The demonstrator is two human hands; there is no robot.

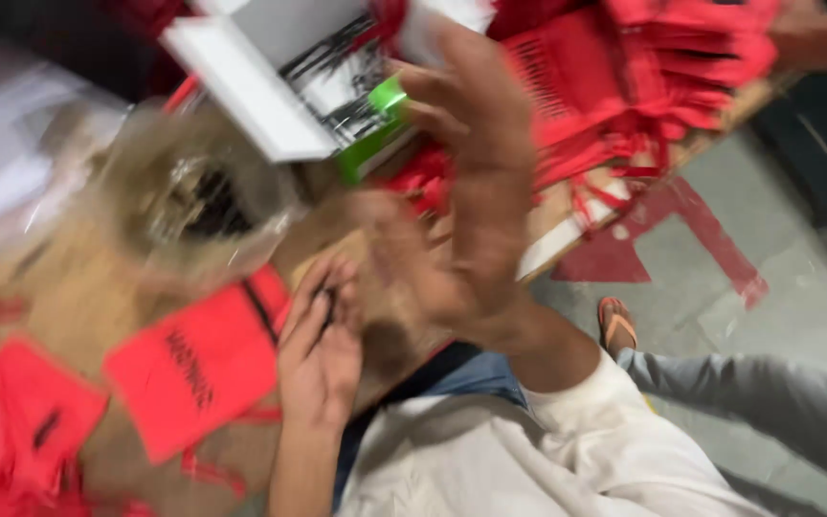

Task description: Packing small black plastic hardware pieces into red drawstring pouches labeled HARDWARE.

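The picture is smeared by motion. My right hand (466, 191) is raised over the wooden table (78, 297) with its fingers spread, back toward me. Its fingertips reach the green edge of a white box (279, 77) at the top; whether they grip it is unclear. My left hand (323, 349) rests low on the table, fingers bent, right beside a flat red cloth bag (193, 369) with dark print. Something small and dark shows between its fingers; the blur hides what it is.
A crumpled clear plastic bag (193, 196) lies left of the box. Several red bags are heaped at the top right (643, 77) and lower left (11, 412). Another person's arm (820, 43) enters top right. A sandalled foot (616, 325) and grey trouser leg (768, 402) are on the floor.
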